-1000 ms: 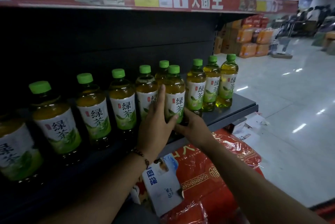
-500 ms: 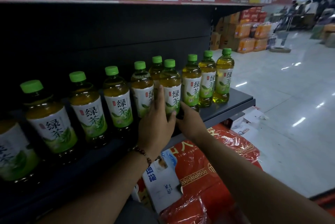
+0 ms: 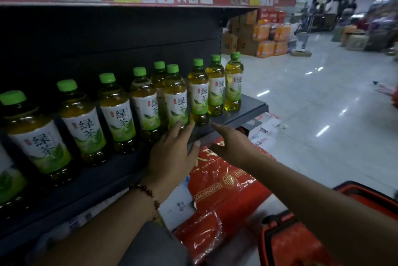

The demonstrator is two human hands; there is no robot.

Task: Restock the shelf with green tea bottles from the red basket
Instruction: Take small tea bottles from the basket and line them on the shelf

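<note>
Both hands, left (image 3: 172,153) & right (image 3: 231,142), just let go of the front bottle (image 3: 175,97), fingers apart, empty — prob. back to red basket (image 3: 301,233) next.

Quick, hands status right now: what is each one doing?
Left hand: open, fingers straight, holding nothing, fingertips by a green tea bottle.
Right hand: open, holding nothing.

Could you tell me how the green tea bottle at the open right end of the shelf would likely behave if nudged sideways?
The end bottle is tall and narrow, so it probably tips rather than slides. It looks full to the neck, so likely fairly heavy. No bottle stands on its right, only bare shelf, so it could topple outward.
</note>
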